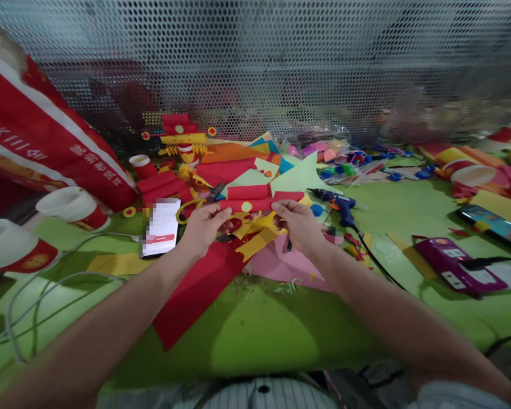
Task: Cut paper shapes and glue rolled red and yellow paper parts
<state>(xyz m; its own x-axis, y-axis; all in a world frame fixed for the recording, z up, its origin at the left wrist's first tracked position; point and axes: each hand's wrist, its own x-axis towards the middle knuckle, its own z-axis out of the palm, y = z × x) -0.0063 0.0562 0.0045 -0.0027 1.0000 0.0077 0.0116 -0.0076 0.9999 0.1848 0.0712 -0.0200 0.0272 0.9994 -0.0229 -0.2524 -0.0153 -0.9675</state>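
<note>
My left hand (pixel 205 228) and my right hand (pixel 298 226) pinch opposite ends of a red paper piece (pixel 259 204), held level over the cluttered middle of the table. On its front is a small pale disc (pixel 246 207) with a yellow rim. Just beyond my left fingers lie scissors (pixel 216 193) with dark blades and yellow handles. Below both hands are yellow paper strips (pixel 258 245), a long red sheet (pixel 200 289) and a pink sheet (pixel 285 262). A blue glue gun (pixel 344 208) rests to the right of my right hand.
Left stand white-and-red paper cups (pixel 72 207), a phone (pixel 162 230) and a cable. A decorated paper-cup figure (pixel 185 139) stands behind. At right are a purple power strip (pixel 455 264), another phone (pixel 494 227) and coloured paper. Perforated metal mesh (pixel 255 68) closes the back.
</note>
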